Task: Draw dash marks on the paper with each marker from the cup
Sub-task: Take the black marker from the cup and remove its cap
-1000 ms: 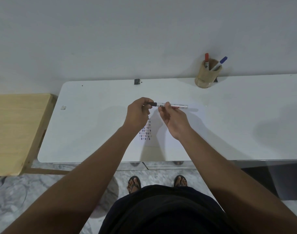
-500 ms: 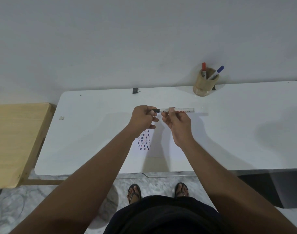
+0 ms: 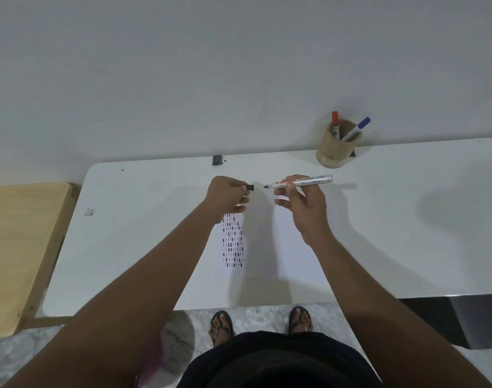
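Head view: a person stands at a white table [image 3: 407,219] and holds both hands up over it.

The right hand [image 3: 300,203] has its grip closed around a silver marker [image 3: 302,181]. The thumb and first fingers pinch the marker near its front end, and the other fingers hang loose. The marker lies flat in the air, with its dark tip pointing left. The tip is bare.

The left hand [image 3: 228,196] has its grip closed on the small black cap [image 3: 249,187]. The cap sticks out from the fingertips and points right, at the marker tip. The cap and the tip are near each other but not touching.

The paper [image 3: 267,261] lies on the table under the hands, in the middle and toward the near edge. It is white like the table, so its edges are hard to see. On its left part there are rows of little dash marks [image 3: 233,242] in dark blue and red. The left wrist covers the far end of the rows.

The cup [image 3: 337,149] is tan and stands at the far right of the table, close to the wall. A red marker [image 3: 335,123] and a blue marker [image 3: 355,130] stick out of it. The blue one leans to the right.

A small black thing [image 3: 216,160] sits at the far edge of the table. A wooden bench [image 3: 18,247] is to the left of the table.
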